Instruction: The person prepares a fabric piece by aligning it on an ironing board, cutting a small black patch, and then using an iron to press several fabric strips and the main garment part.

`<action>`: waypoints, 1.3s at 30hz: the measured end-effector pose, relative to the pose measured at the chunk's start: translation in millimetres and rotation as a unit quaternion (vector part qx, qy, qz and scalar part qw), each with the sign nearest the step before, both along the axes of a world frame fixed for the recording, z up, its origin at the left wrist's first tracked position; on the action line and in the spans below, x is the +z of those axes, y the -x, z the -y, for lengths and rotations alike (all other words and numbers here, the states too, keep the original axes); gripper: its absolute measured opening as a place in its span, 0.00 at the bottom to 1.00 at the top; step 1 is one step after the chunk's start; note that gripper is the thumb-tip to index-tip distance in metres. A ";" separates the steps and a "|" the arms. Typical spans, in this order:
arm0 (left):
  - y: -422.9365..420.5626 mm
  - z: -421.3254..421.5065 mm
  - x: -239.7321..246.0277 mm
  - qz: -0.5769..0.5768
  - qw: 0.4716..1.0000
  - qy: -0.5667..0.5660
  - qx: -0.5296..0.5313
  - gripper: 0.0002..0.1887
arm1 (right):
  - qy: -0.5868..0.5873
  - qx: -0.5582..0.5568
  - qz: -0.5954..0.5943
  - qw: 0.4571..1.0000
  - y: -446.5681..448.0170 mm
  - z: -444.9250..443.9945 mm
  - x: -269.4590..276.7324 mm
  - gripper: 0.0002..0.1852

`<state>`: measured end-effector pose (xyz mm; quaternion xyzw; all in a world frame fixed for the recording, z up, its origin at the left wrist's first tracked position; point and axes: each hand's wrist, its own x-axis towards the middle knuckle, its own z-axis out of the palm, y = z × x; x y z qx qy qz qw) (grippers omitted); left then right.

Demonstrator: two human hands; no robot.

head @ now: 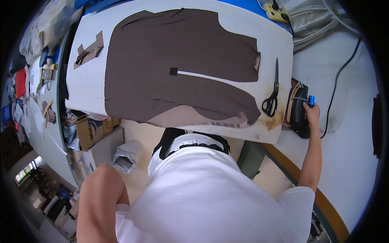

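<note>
My right hand is at a black clothes iron with a blue part on top, just off the right edge of the padded white table. The thumb lies by the blue part, and the other fingers are mostly hidden. A tiny red light glows on the iron. Only the bent left arm shows; my left hand is out of view. Before me lies a dark brown fabric garment piece, its lighter underside turned up along the near edge. A small black square sits at the top of a narrow slit in the cloth.
Black-handled scissors rest on the white table cover, right of the cloth. Brown fabric scraps lie at left. A power strip stands at the far right corner, and a black cord curves behind the iron. A cardboard box is below left.
</note>
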<state>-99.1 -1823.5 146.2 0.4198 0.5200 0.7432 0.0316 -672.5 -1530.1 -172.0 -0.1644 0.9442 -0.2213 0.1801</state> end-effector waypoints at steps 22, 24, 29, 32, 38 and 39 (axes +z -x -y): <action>-54.4 36.1 -345.2 0.281 0.423 0.473 0.720 0.19 | -0.087 0.570 0.000 0.817 -401.0 392.9 49.3 0.23; -60.2 41.7 -351.8 0.303 0.422 0.479 0.708 0.19 | -0.109 0.565 0.006 0.818 -402.5 391.5 50.0 0.24; -72.5 42.9 -365.0 0.324 0.463 0.486 0.667 0.16 | -0.130 0.600 -0.001 0.789 -394.1 379.2 46.8 0.24; -76.4 43.4 -368.0 0.330 0.464 0.467 0.676 0.14 | -0.135 0.626 0.008 0.768 -407.3 389.3 50.4 0.24; -79.4 51.6 -370.5 0.321 0.472 0.451 0.686 0.09 | -0.103 0.676 -0.009 0.730 -421.3 398.9 44.6 0.22; -80.2 53.4 -370.2 0.325 0.472 0.449 0.686 0.09 | -0.098 0.672 -0.011 0.734 -420.6 399.2 44.4 0.22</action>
